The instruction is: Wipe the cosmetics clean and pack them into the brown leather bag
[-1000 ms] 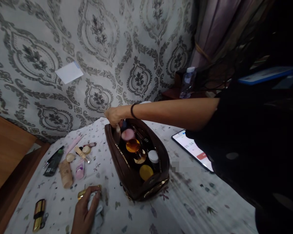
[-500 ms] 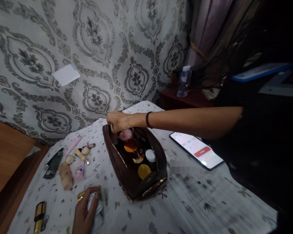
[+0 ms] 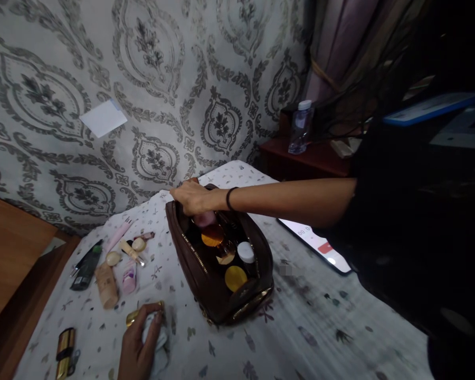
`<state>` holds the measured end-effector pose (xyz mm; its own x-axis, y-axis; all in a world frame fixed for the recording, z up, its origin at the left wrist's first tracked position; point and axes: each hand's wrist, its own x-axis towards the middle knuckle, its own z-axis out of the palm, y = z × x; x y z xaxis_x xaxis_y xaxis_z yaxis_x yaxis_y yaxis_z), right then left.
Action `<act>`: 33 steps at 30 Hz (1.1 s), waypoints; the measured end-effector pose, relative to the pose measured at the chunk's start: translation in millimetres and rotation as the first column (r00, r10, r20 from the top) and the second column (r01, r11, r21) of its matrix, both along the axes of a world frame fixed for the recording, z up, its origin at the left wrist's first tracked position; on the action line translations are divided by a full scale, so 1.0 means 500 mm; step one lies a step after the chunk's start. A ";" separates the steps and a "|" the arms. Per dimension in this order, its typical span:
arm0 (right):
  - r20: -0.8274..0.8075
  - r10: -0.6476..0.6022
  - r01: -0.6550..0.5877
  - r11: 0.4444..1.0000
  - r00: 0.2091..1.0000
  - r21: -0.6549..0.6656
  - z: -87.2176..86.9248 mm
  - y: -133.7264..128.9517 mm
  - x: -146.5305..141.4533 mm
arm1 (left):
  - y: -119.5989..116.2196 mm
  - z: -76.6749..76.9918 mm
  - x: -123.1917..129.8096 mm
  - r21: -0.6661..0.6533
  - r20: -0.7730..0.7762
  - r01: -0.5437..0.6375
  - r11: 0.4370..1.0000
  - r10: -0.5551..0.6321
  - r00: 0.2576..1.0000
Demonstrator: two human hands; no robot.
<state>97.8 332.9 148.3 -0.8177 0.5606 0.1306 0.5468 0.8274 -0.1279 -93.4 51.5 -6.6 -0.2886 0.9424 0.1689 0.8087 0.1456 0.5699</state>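
Observation:
A brown zippered cosmetic bag lies open on the patterned bedsheet. Inside it show a white-capped container, a yellow round lid, an orange round lid and a pinkish item. My right hand is closed over the bag's far rim, its fingertips partly hidden. At the near left, my left hand is curled around a crumpled pale cloth. A gold-coloured piece shows beside its fingers; whether it is held too, I cannot tell.
Left of the bag lie a beige tube, a pink-white bottle, a dark green tube, brushes and a gold-black tube. A lit phone lies under my right arm. A water bottle stands on the red side table.
My right hand has shifted slightly left along the bag's far end, and my forearm and dark sleeve now cover more of the phone. My left hand stays put.

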 end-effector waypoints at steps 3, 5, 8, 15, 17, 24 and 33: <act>0.025 -0.001 0.002 0.999 1.000 -0.037 0.016 0.002 0.010 | -0.001 -0.002 -0.003 -0.023 0.000 0.002 1.000 -0.002 1.000; 0.028 0.007 -0.005 0.996 1.000 -0.088 0.026 0.002 0.021 | 0.000 -0.005 -0.005 -0.026 -0.003 0.008 1.000 -0.008 1.000; -0.020 0.004 -0.007 0.990 1.000 -0.140 0.030 0.003 0.035 | 0.002 -0.011 -0.009 -0.006 -0.014 0.020 1.000 -0.021 1.000; 0.004 -0.005 0.005 0.994 1.000 -0.112 0.024 -0.005 0.035 | 0.002 -0.016 -0.014 0.015 -0.025 0.024 1.000 -0.024 0.999; 0.000 0.002 -0.002 0.997 1.000 -0.079 0.022 -0.007 0.032 | 0.001 -0.016 -0.012 0.023 -0.017 0.022 1.000 -0.021 1.000; -0.017 0.010 -0.011 0.999 1.000 -0.052 0.011 0.002 0.019 | 0.005 -0.012 -0.008 0.028 0.041 0.002 1.000 -0.003 0.999; -0.056 -0.042 0.038 0.997 0.998 -0.067 0.015 -0.007 0.020 | 0.006 -0.011 -0.006 0.053 0.026 0.031 0.998 -0.032 0.999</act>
